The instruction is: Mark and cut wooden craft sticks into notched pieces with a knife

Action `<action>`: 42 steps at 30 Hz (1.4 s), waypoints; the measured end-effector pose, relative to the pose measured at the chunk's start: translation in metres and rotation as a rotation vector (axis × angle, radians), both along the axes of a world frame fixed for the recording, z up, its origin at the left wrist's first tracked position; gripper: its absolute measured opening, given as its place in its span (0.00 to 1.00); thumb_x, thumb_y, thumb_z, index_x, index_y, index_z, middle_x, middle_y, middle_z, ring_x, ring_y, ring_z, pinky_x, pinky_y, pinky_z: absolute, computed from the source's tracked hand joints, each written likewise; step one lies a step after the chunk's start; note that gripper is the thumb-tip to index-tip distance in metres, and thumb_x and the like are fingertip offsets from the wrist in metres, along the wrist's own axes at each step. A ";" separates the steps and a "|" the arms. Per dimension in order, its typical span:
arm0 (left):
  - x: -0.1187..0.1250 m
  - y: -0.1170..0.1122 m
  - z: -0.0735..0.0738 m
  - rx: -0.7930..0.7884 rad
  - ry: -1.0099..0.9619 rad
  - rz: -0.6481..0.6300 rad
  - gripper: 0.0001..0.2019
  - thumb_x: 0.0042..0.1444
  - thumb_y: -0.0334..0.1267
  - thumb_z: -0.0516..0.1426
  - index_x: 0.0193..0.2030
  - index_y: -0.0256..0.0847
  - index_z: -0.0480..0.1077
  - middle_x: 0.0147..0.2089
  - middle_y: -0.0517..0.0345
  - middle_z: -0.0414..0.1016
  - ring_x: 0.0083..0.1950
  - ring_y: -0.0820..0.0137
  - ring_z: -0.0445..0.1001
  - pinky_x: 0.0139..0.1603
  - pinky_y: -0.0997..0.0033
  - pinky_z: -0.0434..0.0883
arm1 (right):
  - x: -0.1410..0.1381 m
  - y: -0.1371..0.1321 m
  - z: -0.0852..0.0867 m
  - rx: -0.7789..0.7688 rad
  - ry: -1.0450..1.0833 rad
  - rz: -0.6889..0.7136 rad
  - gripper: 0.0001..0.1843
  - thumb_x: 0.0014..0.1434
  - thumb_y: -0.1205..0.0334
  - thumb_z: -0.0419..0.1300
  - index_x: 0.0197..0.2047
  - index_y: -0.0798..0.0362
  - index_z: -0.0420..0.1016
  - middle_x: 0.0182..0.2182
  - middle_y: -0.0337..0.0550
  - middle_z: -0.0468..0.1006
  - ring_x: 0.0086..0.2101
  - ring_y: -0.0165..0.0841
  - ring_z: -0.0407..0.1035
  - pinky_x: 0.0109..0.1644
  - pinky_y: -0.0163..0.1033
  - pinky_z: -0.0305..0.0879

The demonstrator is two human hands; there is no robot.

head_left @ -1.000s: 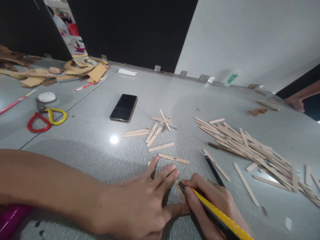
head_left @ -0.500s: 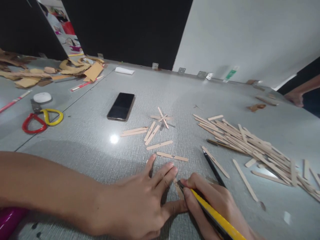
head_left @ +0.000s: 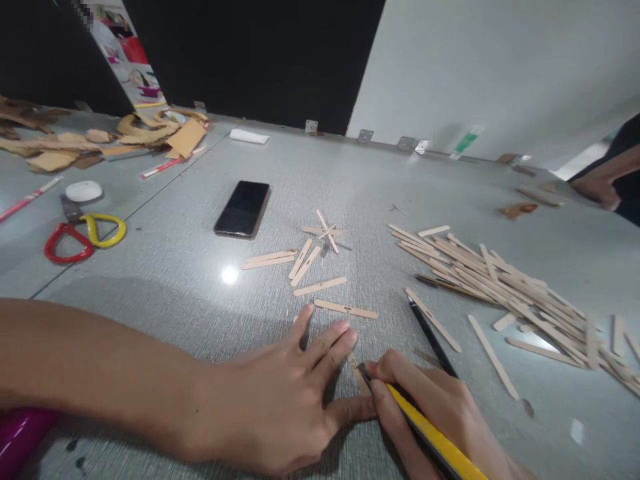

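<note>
My left hand (head_left: 285, 393) lies flat on the grey table (head_left: 190, 267), fingers stretched out, pressing a short wooden stick piece (head_left: 358, 377) between its fingers and thumb. My right hand (head_left: 430, 413) is closed round a yellow and black utility knife (head_left: 425, 430), its black tip touching that stick piece. Several cut stick pieces (head_left: 320, 287) lie just beyond my fingers. A black pen (head_left: 431, 337) lies beside my right hand.
A large pile of wooden sticks (head_left: 505, 287) spreads at the right. A black phone (head_left: 243, 208) lies in the middle. Red and yellow scissors (head_left: 83, 237) and cardboard scraps (head_left: 125, 137) are at the left. Another person's hand (head_left: 597, 190) rests at the far right edge.
Both hands stay in place on the stick piece; only the camera has shifted slightly.
</note>
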State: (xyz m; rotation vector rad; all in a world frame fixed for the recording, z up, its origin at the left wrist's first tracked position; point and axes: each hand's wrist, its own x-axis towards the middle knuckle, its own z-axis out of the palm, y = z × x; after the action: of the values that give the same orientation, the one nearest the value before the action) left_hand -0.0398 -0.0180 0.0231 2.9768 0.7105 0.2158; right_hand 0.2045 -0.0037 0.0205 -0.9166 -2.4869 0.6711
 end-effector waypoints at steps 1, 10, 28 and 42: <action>0.000 0.000 0.000 0.000 -0.005 -0.001 0.30 0.72 0.41 0.52 0.76 0.29 0.55 0.72 0.17 0.60 0.76 0.31 0.56 0.66 0.20 0.62 | 0.000 0.000 0.001 -0.003 0.005 -0.005 0.11 0.73 0.70 0.50 0.39 0.45 0.56 0.26 0.29 0.62 0.21 0.27 0.64 0.25 0.35 0.59; 0.000 -0.002 -0.004 0.053 -0.005 -0.024 0.35 0.70 0.40 0.55 0.79 0.30 0.51 0.72 0.20 0.62 0.75 0.34 0.60 0.71 0.28 0.60 | -0.001 -0.003 0.003 -0.115 0.171 -0.213 0.10 0.75 0.62 0.52 0.38 0.47 0.66 0.23 0.30 0.65 0.19 0.27 0.64 0.24 0.35 0.59; 0.001 -0.001 -0.006 0.064 -0.033 -0.023 0.33 0.71 0.41 0.55 0.78 0.31 0.54 0.73 0.21 0.60 0.77 0.38 0.57 0.74 0.42 0.62 | -0.009 0.000 0.006 -0.247 0.150 -0.247 0.15 0.77 0.56 0.50 0.38 0.48 0.70 0.22 0.30 0.68 0.21 0.27 0.65 0.27 0.34 0.60; 0.002 0.001 -0.007 0.197 -0.009 -0.030 0.36 0.71 0.53 0.52 0.76 0.25 0.56 0.68 0.21 0.68 0.73 0.40 0.65 0.75 0.45 0.61 | -0.021 0.000 0.005 -0.145 0.075 -0.284 0.18 0.78 0.55 0.49 0.33 0.45 0.59 0.22 0.30 0.66 0.20 0.29 0.64 0.27 0.36 0.60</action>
State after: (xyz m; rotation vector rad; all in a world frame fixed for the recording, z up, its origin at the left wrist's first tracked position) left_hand -0.0373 -0.0166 0.0163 3.1674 0.6804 0.3141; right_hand 0.1831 -0.0033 0.0255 -1.2447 -2.2066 0.7791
